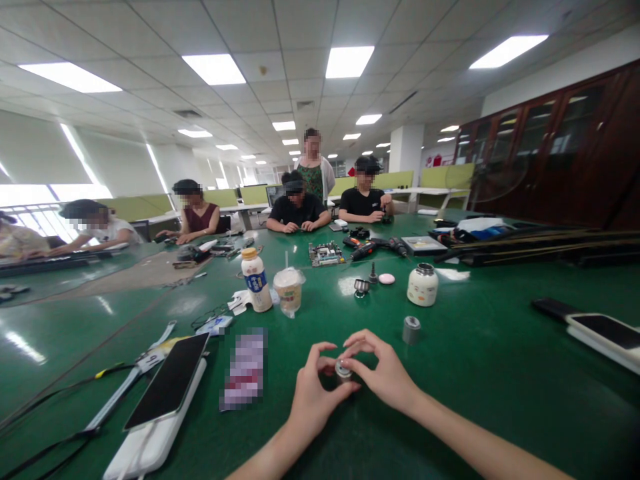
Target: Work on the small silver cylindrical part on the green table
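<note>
Both my hands meet low in the middle of the green table (pixel 450 373). My left hand (pixel 313 393) and my right hand (pixel 383 373) pinch a small round metal part (pixel 343 369) between their fingertips, thumb and forefinger of each closed on it. A short grey metal cylinder (pixel 411 329) stands just beyond my right hand. Farther back lie a small metal ring part (pixel 361 287), a dark upright bit (pixel 373 274) and a pink round pad (pixel 387 279).
A white jar (pixel 423 285), a milk bottle (pixel 255 280) and a plastic cup (pixel 289 290) stand mid-table. A phone on a power bank (pixel 167 393) lies left, another phone (pixel 605 330) right. A circuit board (pixel 326 253) and drills (pixel 370 248) lie farther off. Several people sit across.
</note>
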A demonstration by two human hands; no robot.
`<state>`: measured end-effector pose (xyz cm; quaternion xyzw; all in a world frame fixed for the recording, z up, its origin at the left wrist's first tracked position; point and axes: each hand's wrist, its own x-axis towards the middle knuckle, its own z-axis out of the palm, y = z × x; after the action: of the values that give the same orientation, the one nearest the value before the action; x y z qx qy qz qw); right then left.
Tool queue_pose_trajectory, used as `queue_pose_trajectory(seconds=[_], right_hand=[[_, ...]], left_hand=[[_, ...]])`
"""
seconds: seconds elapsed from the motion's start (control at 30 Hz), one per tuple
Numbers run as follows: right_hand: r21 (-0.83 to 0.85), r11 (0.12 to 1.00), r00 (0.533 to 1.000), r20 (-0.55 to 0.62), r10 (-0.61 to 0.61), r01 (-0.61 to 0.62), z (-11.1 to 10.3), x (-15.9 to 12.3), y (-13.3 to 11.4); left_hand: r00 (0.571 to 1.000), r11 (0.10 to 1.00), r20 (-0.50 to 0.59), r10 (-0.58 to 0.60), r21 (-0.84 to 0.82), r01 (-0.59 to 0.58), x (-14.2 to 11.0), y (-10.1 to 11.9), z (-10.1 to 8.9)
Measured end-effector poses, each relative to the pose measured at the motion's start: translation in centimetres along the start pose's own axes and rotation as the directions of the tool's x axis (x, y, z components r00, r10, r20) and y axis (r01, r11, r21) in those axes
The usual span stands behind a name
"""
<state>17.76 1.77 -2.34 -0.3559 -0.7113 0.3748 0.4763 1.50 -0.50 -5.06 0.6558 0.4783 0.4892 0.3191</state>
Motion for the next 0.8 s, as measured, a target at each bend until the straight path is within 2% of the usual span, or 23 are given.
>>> queue_pose_trajectory(seconds=[0.2, 0.4, 0.57, 0.67, 0.73, 0.8], right_hand=[[-0.043, 0.999, 0.999, -0.05, -0.005, 0.003, -0.2, 0.2, -0.1], [0.003, 1.0, 0.999, 0.04, 0.001, -0.001, -0.1, 0.0, -0.3], [0.094, 0.995, 0.999, -0.007, 0.035, -0.034, 0.4, 0.0, -0.1], [0.102, 0.995, 0.998, -0.063, -0.008, 0.014, 0.1, 0.4, 0.3], [0.043, 0.998, 0.99, -0.136, -0.042, 0.048, -0.6, 0.9, 1.0], [-0.08, 0.996, 0.982, -0.183, -0.048, 0.033, -1.6, 1.4, 2.2]], left_hand=[[1.0, 1.0, -0.007, 0.0, 0.002, 0.0, 0.0, 0.0, 0.1], [1.0, 1.0, 0.006, 0.004, -0.003, -0.004, 0.0, 0.1, 0.0], [1.0, 1.0, 0.004, 0.01, 0.008, -0.01, 0.2, 0.0, 0.0], [1.0, 1.0, 0.01, 0.009, 0.008, -0.009, 0.2, -0.1, 0.0], [1.0, 1.0, 0.006, 0.007, 0.026, -0.007, 0.1, -0.2, 0.0], [1.0, 0.999, 0.004, 0.006, 0.046, -0.006, 0.1, -0.1, 0.0]])
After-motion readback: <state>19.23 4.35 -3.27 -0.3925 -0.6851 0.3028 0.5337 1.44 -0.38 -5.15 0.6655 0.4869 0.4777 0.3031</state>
